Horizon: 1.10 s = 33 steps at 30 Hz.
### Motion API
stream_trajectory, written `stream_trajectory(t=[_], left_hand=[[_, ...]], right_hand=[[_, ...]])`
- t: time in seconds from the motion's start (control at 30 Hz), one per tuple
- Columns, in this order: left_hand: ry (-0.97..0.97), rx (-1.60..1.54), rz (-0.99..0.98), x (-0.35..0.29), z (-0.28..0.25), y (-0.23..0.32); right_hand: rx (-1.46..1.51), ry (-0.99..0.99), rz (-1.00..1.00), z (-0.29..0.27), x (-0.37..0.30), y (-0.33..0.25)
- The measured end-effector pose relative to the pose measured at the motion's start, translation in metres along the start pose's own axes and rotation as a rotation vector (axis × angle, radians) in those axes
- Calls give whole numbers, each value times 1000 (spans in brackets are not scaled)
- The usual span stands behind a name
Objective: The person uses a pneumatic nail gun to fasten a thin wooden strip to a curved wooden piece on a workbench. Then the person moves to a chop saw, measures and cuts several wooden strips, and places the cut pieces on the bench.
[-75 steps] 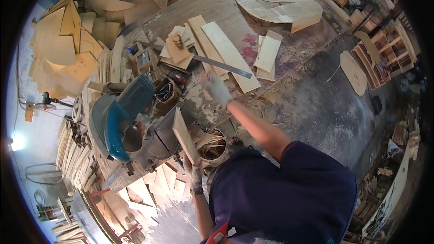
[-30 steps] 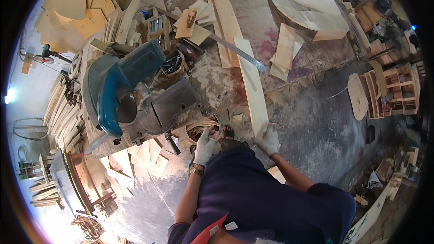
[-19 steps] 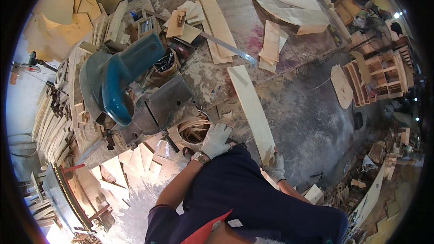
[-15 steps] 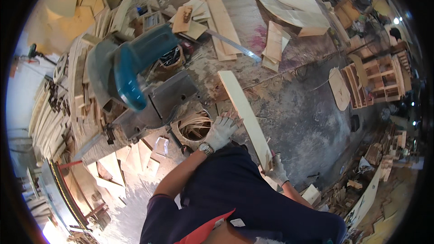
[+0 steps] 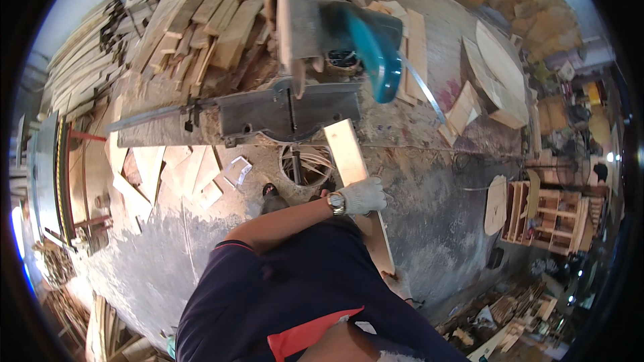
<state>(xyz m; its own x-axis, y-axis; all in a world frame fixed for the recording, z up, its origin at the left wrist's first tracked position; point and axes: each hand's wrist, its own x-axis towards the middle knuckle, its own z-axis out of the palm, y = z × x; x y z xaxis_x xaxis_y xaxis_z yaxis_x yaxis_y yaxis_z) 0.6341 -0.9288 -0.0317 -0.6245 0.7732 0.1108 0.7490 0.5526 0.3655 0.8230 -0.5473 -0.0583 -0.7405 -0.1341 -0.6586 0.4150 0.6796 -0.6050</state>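
Note:
A long pale wooden board (image 5: 346, 154) slants from the miter saw's fence toward my body. My left hand (image 5: 364, 196), in a white knit glove with a watch at the wrist, is closed across the board's middle. At the board's near end is my gloved right hand (image 5: 400, 286), closed around its edge; its fingers are partly hidden. The miter saw has a teal handle (image 5: 384, 67) and a grey blade guard (image 5: 300, 23), raised above a dark metal fence (image 5: 251, 117). The board's far end lies just in front of the fence's right part.
Behind the saw, timber offcuts (image 5: 201, 20) are piled up. A metal ruler (image 5: 424, 87) and curved wooden pieces (image 5: 500, 70) lie on the bench at right. A round bin (image 5: 285, 167) of wood strips stands below the saw, with flat offcuts (image 5: 178, 161) on the floor at left.
The view has swung left. My left hand, earlier open beside the board, has come onto its middle and closed. The board's far end is now nearer the saw fence.

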Motion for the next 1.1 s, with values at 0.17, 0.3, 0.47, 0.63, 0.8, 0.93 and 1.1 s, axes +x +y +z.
stream_trajectory(t=[0.17,0.3,0.47,0.63,0.8,0.93,1.1], left_hand=[[289,6,-201,-115,-26,-21],[251,236,-338,-202,-27,-51],[313,257,-485,-256,-23,-82],[376,297,-752,-263,-25,-124],[375,169,-939,-261,-29,-164],[403,185,-987,-284,-29,-168],[327,150,-1067,-316,-23,-168]], right_hand=[[-271,-189,80,-59,45,-78],[-352,-338,-7,-72,87,-153],[-307,-17,-396,-88,152,-247],[-400,601,-863,-108,158,-399],[-69,299,-1032,-72,93,-553],[-634,132,-988,-18,70,-628],[-1108,215,-918,12,96,-678]])
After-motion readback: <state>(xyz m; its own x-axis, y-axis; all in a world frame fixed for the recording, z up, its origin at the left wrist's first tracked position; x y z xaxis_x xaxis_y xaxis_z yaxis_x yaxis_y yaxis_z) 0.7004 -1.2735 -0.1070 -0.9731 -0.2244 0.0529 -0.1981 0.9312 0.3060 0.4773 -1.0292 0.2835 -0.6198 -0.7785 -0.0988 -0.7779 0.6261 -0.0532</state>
